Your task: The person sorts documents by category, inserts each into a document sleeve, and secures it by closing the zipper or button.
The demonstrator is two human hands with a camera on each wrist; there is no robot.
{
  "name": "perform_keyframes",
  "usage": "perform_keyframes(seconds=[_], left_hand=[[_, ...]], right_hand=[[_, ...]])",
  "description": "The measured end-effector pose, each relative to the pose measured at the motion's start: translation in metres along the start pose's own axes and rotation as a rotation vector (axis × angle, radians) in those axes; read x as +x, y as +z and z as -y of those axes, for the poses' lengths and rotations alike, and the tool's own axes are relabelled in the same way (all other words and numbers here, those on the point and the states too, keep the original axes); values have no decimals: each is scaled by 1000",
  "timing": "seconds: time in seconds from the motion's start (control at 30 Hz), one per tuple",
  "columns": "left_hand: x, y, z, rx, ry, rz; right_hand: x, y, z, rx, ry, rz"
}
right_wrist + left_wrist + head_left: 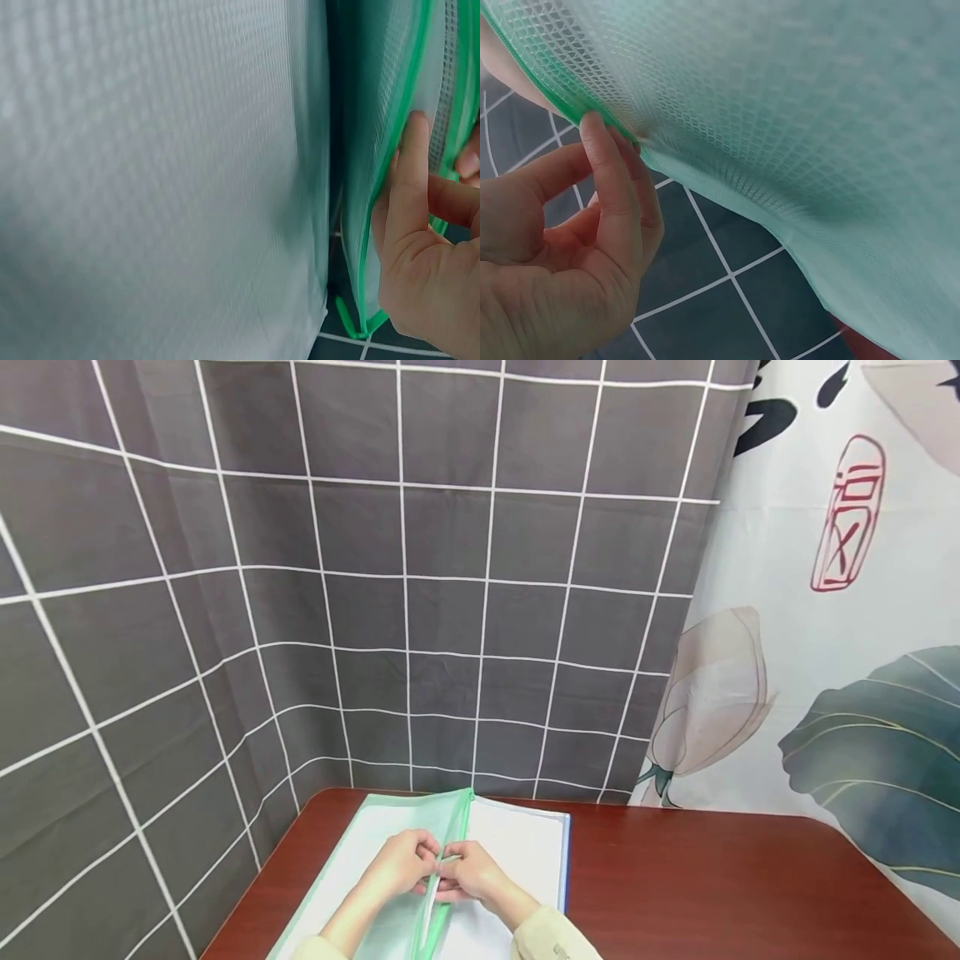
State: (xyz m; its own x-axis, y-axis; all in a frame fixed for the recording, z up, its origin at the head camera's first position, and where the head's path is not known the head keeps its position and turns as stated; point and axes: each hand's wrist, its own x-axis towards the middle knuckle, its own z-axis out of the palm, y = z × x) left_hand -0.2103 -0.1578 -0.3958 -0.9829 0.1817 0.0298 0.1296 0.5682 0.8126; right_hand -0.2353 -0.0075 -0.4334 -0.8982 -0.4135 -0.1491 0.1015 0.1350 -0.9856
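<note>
A pale green mesh zipper pouch (408, 811) with a brighter green edge stands tilted up between the two hands. My left hand (401, 862) pinches one side of its opening; in the left wrist view, the thumb is partly hidden and the fingertips (594, 124) lie on the green edge. With its fingers at the other side of the opening, my right hand (431, 251) grips the green edge strip. The two sides stand apart in the right wrist view, with a whitish inner surface showing between them. A green zipper end (349, 319) hangs at the lower corner.
A white, blue-edged flat pouch or folder (528, 852) lies under and right of the green pouch. Both rest on a reddish-brown table (675, 868). Behind stands a grey curtain (450, 618) with white grid lines; a printed white curtain (787, 710) hangs at right.
</note>
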Motion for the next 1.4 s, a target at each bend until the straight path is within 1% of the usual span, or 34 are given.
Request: perform_keyframes(seconds=[0.07,0.13,0.23,0.3,0.33,0.37,0.43,0.5,0.53,0.57,0.6,0.63,0.7,0.83,0.93,1.03,1.17,1.27,1.33,1.4], left_hand=[[1,-1,0,0,-3,-6],[1,-1,0,-4,-6,-15],[0,-3,1,-15,-1,-23],[-1,-4,3,-20,-1,-27],[-1,-5,4,-20,0,-29],[-2,-6,5,-20,0,-30],[-4,-6,6,-23,2,-29],[-5,-7,6,-31,7,-22],[-6,-7,6,-37,13,-19],[-7,-6,6,-42,16,-13],[-8,-6,6,-47,19,-7],[-8,-6,6,-50,22,2],[-9,-5,7,-56,22,16],[-11,-3,8,-58,20,37],[-11,-4,9,-56,27,41],[-12,-5,10,-49,34,42],[-12,-8,13,-39,40,51],[-15,-10,18,-22,29,86],[-16,-10,21,-16,8,126],[-16,-10,23,-7,-24,172]], right_hand=[[2,2,-1,-9,-1,16],[5,0,0,-46,8,46],[13,-12,6,-132,32,80],[21,-24,12,-181,18,53],[27,-30,15,-193,-4,17],[32,-36,18,-204,-39,-39],[44,-47,21,-242,-133,-172],[55,-57,21,-306,-216,-301],[60,-61,19,-344,-240,-354],[64,-65,18,-379,-252,-390],[67,-68,16,-405,-255,-404],[71,-70,13,-416,-246,-404],[76,-74,9,-420,-228,-370],[86,-75,1,-313,-176,-276],[91,-76,-4,-223,-152,-269],[94,-77,-7,-196,-146,-276],[95,-76,-6,-108,-86,-217],[94,-72,-5,-17,-5,-159],[94,-69,-5,-15,27,-143],[94,-65,-4,-23,53,-144]])
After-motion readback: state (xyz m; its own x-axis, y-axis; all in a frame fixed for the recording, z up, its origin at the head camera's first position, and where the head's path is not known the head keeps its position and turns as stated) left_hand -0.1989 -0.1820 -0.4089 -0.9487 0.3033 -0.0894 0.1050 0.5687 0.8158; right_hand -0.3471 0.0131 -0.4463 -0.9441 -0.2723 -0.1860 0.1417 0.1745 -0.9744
